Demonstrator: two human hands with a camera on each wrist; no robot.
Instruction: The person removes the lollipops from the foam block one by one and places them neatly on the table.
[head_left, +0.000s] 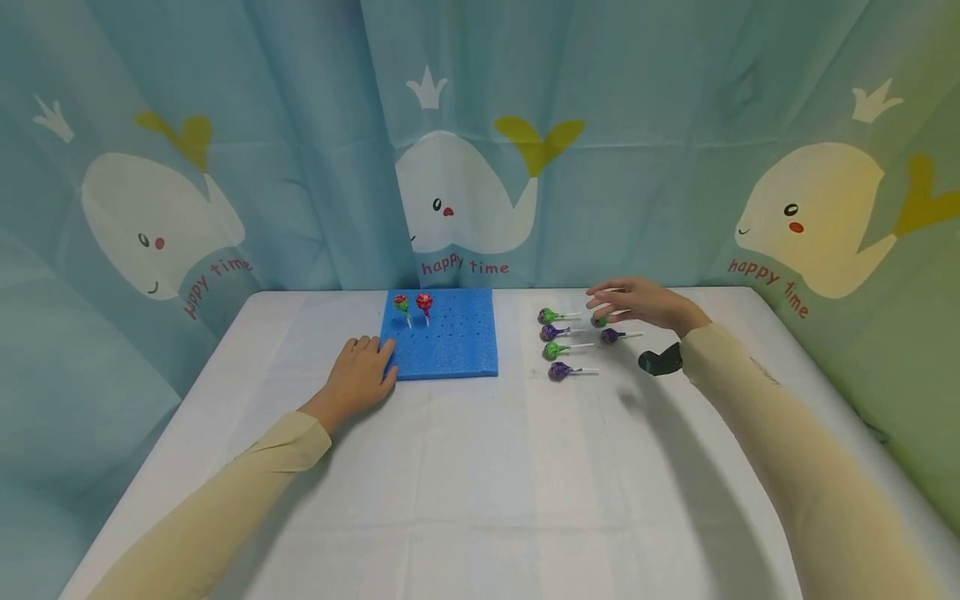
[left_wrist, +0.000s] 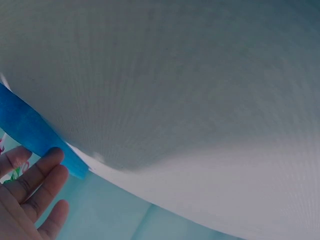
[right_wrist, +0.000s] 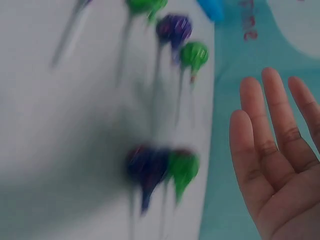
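Note:
My left hand point(head_left: 363, 371) rests at the left edge of a blue foam board point(head_left: 450, 354) pocked with small holes, its fingers loosely spread against that edge. Near the board's back left corner stand two lollipops, one green-and-red point(head_left: 402, 305) and one red point(head_left: 425, 302). My right hand point(head_left: 641, 302) hovers over the right-hand group of lollipops, fingers extended and holding nothing. Nearest to it are a green lollipop point(right_wrist: 183, 169), partly hidden by the fingers in the head view, and a purple lollipop point(right_wrist: 145, 165) beside it.
Left of that pair lie more lollipops in a column: green point(head_left: 549, 316), purple point(head_left: 553, 332), green point(head_left: 555, 350) and purple point(head_left: 560, 372), sticks pointing right. A white cloth point(head_left: 465, 483) covers the table. Behind hangs a blue curtain point(head_left: 630, 200) with whale prints. A dark object point(head_left: 660, 361) shows by the right wrist.

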